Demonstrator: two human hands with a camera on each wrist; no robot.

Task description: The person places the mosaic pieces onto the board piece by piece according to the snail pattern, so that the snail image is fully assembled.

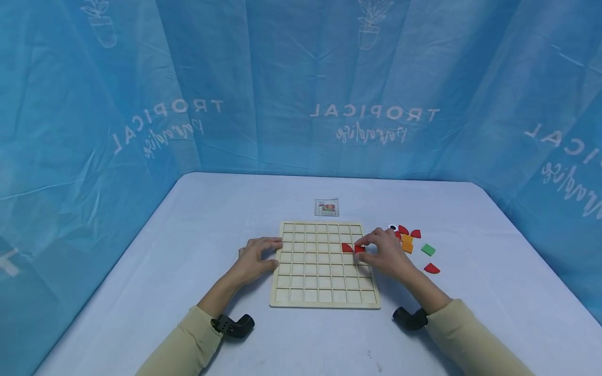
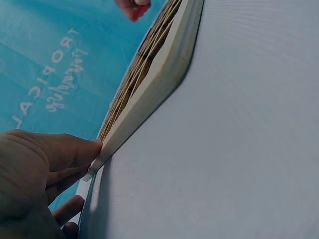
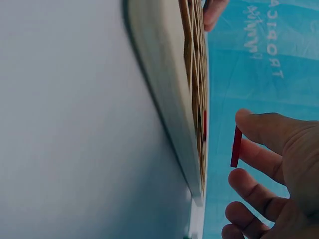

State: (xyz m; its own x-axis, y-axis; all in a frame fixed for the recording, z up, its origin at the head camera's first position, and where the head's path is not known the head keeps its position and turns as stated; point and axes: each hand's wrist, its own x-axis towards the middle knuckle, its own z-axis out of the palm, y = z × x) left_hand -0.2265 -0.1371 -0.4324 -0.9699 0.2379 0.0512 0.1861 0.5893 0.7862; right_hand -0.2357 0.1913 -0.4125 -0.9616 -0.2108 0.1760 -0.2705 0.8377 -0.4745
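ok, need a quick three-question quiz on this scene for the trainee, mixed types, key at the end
1. Multiple choice: what does the right hand pinch?
A) a green piece
B) a red piece
C) an orange piece

2. True or false: seen from the person's side, the picture card lies beyond the far edge of the gridded board.

3. Fill in: the left hand touches the board's ____ edge, as the person sees it.

Key:
1. B
2. True
3. left
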